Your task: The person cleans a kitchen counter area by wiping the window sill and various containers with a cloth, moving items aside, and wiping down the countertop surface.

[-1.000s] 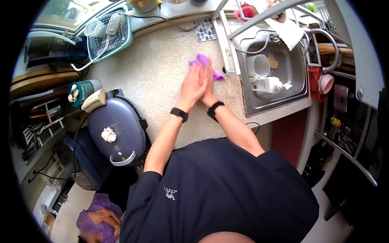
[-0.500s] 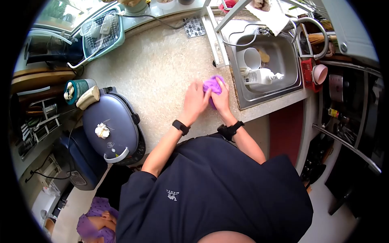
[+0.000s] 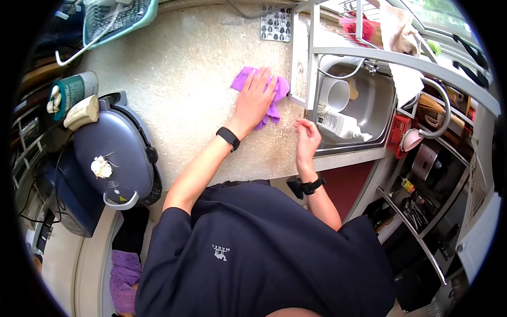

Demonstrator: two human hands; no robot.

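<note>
A purple cloth (image 3: 244,77) lies partly spread and crumpled on the speckled counter (image 3: 174,79). My left hand (image 3: 254,100) rests flat on top of it, fingers stretched out, covering its middle. My right hand (image 3: 307,141) is apart from the cloth, over the counter's front part beside the sink. Its fingers are loosely bent, and nothing shows in them.
The metal sink (image 3: 369,100) on the right holds a white container (image 3: 335,93) and a white bottle (image 3: 338,122). A grey rack frame (image 3: 311,53) stands beside it. To the left sit a dark blue round appliance (image 3: 113,142) with garlic (image 3: 101,167) on its lid and a teal basket (image 3: 150,13).
My right hand has let go of the purple cloth and moved away towards the sink. The cloth, bunched between both hands before, is now spread under my left hand. The view has shifted.
</note>
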